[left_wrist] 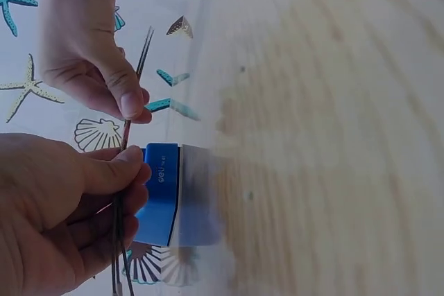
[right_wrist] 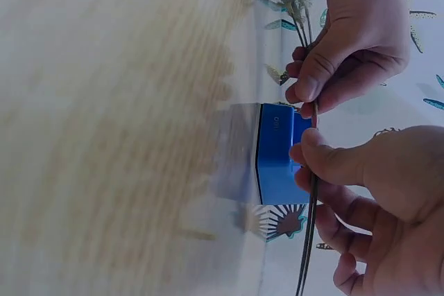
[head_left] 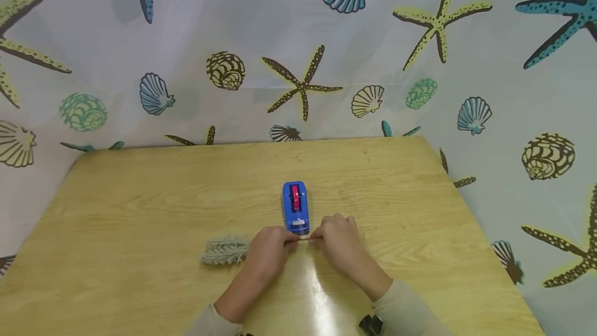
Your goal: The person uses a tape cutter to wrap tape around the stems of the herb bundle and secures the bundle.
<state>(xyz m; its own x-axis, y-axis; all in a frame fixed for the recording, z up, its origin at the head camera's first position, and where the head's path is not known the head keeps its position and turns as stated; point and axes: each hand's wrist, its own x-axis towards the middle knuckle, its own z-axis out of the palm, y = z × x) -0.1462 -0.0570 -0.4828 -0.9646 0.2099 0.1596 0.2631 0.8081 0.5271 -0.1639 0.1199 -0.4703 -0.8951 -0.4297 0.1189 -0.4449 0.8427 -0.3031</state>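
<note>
A blue tape dispenser [head_left: 296,206] with a red-pink roll stands mid-table, also seen in the left wrist view [left_wrist: 161,192] and the right wrist view [right_wrist: 277,157]. Just in front of its cutter end, both hands pinch a bundle of thin dark stems [left_wrist: 128,136] [right_wrist: 310,199]. My left hand [head_left: 285,241] holds the stems on the side of the fluffy grey-green plant head [head_left: 226,251], which lies on the table to the left. My right hand [head_left: 322,238] pinches the bare stem ends. Thumbs press the stems against curled fingers. Whether tape is on the stems is hidden.
The wooden table [head_left: 140,211] is backed by a curtain [head_left: 303,40] printed with starfish and shells, which also hangs at the right side. A small black object [head_left: 371,324] shows at my right wrist.
</note>
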